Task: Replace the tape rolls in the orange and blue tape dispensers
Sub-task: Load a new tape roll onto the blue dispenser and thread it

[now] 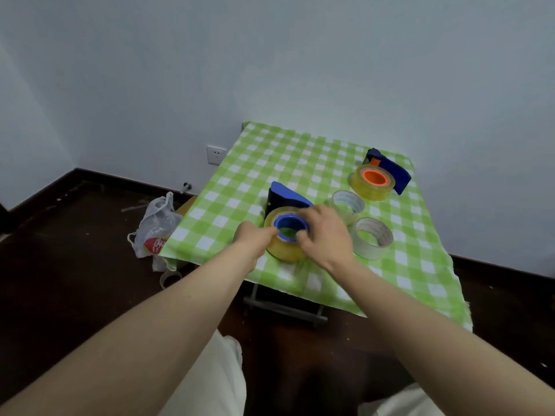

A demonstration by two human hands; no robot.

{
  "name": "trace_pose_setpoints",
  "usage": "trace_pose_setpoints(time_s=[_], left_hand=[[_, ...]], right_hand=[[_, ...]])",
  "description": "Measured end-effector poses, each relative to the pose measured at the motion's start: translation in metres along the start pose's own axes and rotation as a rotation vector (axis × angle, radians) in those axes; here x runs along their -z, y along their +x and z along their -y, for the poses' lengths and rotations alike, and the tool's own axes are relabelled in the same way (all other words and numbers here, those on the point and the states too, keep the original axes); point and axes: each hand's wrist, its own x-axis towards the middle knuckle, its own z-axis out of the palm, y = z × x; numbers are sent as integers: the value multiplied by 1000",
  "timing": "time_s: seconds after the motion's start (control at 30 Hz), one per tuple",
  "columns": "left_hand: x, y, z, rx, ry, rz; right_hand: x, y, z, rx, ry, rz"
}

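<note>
The blue tape dispenser (285, 199) lies on the green checked tablecloth (249, 181), with a yellowish tape roll (282, 247) around its blue hub (289, 224). My left hand (255, 238) grips the roll's left side. My right hand (324, 232) holds its right side, fingers reaching into the hub. The orange-hub dispenser (387, 172) rests at the far right with a yellowish roll (372, 184) on it. Two loose pale tape rolls sit between them, one nearer me (372, 238) and one behind it (348, 204).
The small table stands against a white wall with a socket (216, 155). A white plastic bag (156, 229) and a clear tape roll (169, 279) lie on the dark floor at the table's left. My knees in light trousers are below.
</note>
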Motion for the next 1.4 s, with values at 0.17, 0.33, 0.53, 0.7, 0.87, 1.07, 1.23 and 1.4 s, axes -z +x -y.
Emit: trace_pose_setpoints(time_s=[0.17, 0.33, 0.53, 0.7, 0.87, 1.07, 1.23, 1.4], left_hand=[[-6, 6, -2, -14, 17, -19], [-13, 13, -2, -20, 77, -46], [-14, 14, 1, -18, 112, -59], [-6, 6, -13, -4, -108, -45], [-1, -7, -19, -120, -197, 30], [-20, -33, -18, -132, -299, 242], [-21, -43, -13, -198, -236, 297], [-20, -49, -5, -210, -230, 314]], right_hand=[[15, 33, -9, -394, 113, 127], [6, 44, -5, -469, 93, 347], [-10, 38, -1, -442, -77, 297], [-3, 37, -13, -537, 70, 261], [9, 22, -13, -926, 861, 218], [1, 1, -2, -1039, 1178, 370], [10, -21, 3, -1031, 1295, 460], [13, -30, -8, -810, 735, 223]])
